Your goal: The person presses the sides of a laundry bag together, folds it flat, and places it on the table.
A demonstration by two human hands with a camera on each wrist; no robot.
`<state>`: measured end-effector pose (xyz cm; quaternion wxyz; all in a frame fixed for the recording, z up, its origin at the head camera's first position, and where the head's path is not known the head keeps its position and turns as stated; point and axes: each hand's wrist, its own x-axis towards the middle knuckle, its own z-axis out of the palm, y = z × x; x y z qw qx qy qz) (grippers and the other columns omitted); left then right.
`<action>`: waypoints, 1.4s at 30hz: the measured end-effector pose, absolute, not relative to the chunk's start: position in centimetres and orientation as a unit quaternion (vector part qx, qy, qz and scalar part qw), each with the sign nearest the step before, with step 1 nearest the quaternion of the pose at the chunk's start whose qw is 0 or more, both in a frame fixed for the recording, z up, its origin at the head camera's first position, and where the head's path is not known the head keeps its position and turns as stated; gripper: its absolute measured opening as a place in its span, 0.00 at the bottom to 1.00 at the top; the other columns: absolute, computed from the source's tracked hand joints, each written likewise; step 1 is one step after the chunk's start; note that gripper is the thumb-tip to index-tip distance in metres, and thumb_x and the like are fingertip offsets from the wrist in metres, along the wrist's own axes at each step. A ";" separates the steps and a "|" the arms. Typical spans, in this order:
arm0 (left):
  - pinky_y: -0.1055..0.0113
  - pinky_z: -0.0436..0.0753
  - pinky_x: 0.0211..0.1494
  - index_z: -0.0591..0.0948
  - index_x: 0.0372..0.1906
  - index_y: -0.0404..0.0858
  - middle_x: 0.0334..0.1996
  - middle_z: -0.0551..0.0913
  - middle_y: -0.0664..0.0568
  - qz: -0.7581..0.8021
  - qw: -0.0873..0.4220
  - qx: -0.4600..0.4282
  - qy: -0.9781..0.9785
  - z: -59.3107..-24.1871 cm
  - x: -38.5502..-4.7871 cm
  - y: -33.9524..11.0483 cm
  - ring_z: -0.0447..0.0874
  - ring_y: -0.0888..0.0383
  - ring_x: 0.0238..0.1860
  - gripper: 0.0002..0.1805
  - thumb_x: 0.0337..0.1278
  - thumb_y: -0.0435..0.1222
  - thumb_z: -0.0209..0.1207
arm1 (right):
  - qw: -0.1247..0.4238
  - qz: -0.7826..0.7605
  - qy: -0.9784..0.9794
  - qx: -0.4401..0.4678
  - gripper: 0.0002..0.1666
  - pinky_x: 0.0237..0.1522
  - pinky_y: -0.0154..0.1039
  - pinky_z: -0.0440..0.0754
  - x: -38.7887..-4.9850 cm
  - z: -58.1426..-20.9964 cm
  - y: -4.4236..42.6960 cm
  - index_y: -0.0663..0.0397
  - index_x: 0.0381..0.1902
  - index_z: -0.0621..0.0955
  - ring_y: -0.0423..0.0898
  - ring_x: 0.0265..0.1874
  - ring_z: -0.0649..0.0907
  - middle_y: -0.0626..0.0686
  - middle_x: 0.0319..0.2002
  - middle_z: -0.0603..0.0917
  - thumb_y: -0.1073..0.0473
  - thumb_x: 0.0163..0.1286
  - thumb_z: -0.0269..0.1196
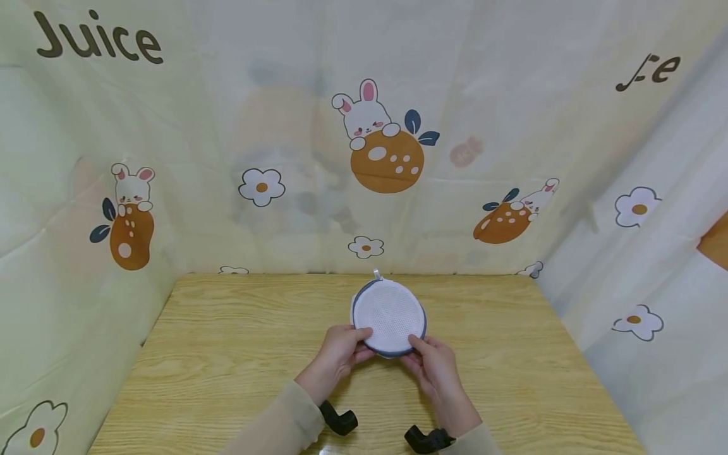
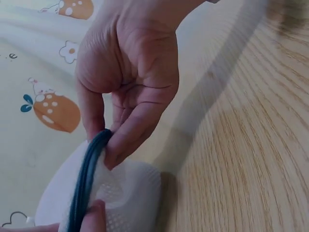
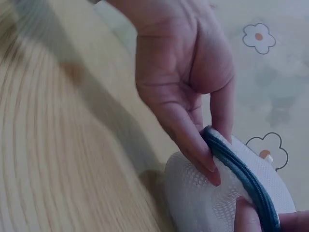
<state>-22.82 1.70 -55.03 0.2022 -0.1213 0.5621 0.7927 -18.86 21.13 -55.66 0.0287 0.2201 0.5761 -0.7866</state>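
A round white mesh pouch [image 1: 389, 316] with a blue zipper edge is held up above the wooden table, its flat face toward the head camera. The left hand [image 1: 339, 354] pinches its lower left rim, thumb on the face and fingers behind. At the lower right rim the right hand [image 1: 435, 368] pinches it likewise. In the left wrist view the left hand [image 2: 130, 82] grips the blue zipper band [image 2: 84, 179]; mesh bulges beneath it. The right wrist view has the right hand [image 3: 183, 87] on the same zipper band [image 3: 246, 176], beside the white mesh [image 3: 200, 198].
A wood-grain table [image 1: 227, 328] lies under the hands. Behind it and at both sides hangs a pale curtain [image 1: 307, 114] printed with rabbits, fruit and flowers. Black straps with curved pieces [image 1: 339, 419] sit at both wrists, by beige sleeves [image 1: 279, 423].
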 end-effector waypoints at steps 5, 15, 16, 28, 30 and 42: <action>0.65 0.93 0.41 0.79 0.56 0.19 0.30 0.91 0.45 0.804 0.208 -0.124 0.543 -55.2 -22.9 1.7 0.94 0.57 0.34 0.17 0.71 0.28 0.63 | 0.037 -0.810 0.542 0.218 0.21 0.41 0.32 0.91 -19.0 -55.9 21.2 0.78 0.63 0.74 0.41 0.33 0.93 0.53 0.32 0.92 0.65 0.82 0.60; 0.66 0.93 0.41 0.79 0.55 0.21 0.28 0.91 0.46 0.814 0.226 -0.134 0.518 -56.0 -23.3 1.6 0.94 0.57 0.33 0.15 0.71 0.28 0.63 | 0.053 -0.836 0.503 0.214 0.09 0.42 0.31 0.91 -19.3 -56.4 21.2 0.70 0.53 0.76 0.40 0.33 0.92 0.52 0.32 0.90 0.68 0.80 0.59; 0.66 0.93 0.41 0.79 0.55 0.21 0.28 0.91 0.46 0.815 0.228 -0.134 0.515 -56.1 -23.4 1.6 0.94 0.57 0.33 0.15 0.72 0.28 0.63 | 0.053 -0.837 0.501 0.213 0.09 0.42 0.31 0.91 -19.3 -56.5 21.2 0.70 0.53 0.76 0.40 0.33 0.92 0.52 0.32 0.90 0.68 0.80 0.59; 0.64 0.93 0.44 0.77 0.61 0.20 0.31 0.92 0.44 0.830 0.237 -0.132 0.488 -56.2 -23.5 1.4 0.96 0.55 0.36 0.20 0.74 0.31 0.63 | 0.064 -0.836 0.501 0.216 0.15 0.42 0.33 0.91 -19.3 -56.3 21.4 0.66 0.58 0.76 0.40 0.33 0.92 0.51 0.33 0.91 0.62 0.81 0.61; 0.62 0.93 0.45 0.78 0.61 0.20 0.32 0.92 0.44 0.827 0.231 -0.134 0.495 -56.0 -23.4 1.3 0.96 0.55 0.36 0.21 0.73 0.32 0.64 | 0.069 -0.830 0.510 0.216 0.16 0.41 0.34 0.92 -19.2 -56.0 21.4 0.65 0.58 0.77 0.40 0.32 0.92 0.51 0.33 0.91 0.60 0.81 0.63; 0.58 0.94 0.45 0.81 0.56 0.23 0.31 0.88 0.47 0.768 0.199 -0.115 0.598 -54.7 -23.0 -0.5 0.92 0.56 0.30 0.20 0.77 0.39 0.61 | 0.107 -0.771 0.590 0.215 0.30 0.46 0.49 0.94 -17.3 -55.2 23.6 0.74 0.57 0.77 0.54 0.38 0.94 0.61 0.36 0.92 0.47 0.87 0.49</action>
